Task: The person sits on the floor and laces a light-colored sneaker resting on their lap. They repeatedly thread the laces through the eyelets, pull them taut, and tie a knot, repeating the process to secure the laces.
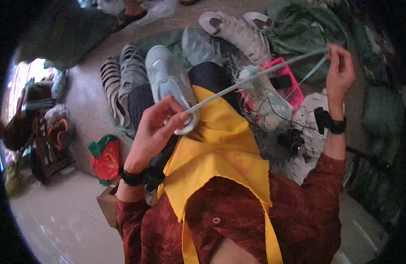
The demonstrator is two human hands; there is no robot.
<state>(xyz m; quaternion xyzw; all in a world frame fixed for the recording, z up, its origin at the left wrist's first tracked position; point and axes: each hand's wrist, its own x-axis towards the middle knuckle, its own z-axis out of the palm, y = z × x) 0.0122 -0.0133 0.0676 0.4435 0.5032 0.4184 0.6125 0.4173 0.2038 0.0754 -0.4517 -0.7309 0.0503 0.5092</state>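
A pale grey-white sneaker point(161, 66) lies lengthwise on my lap, its toe pointing away from me and its heel by the yellow apron point(225, 121). My left hand point(152, 130) is at the heel end, with thumb and forefinger pinching a light shoelace point(256, 76). That lace runs taut up to the right, across the apron and above a pink basket. High at the right, my right hand point(341, 75) pinches its other end with closed fingers. A thinner loose stretch of lace drops from there toward the basket.
The pink basket point(295, 83) holds a tangled bundle of pale laces point(271, 103). Rows of nested shoes stand at left point(112, 90) and far right point(240, 37). More white shoe pieces point(313, 114) lie at right. Green sacking point(300, 33) and a red-green bag point(105, 159) rest on the floor.
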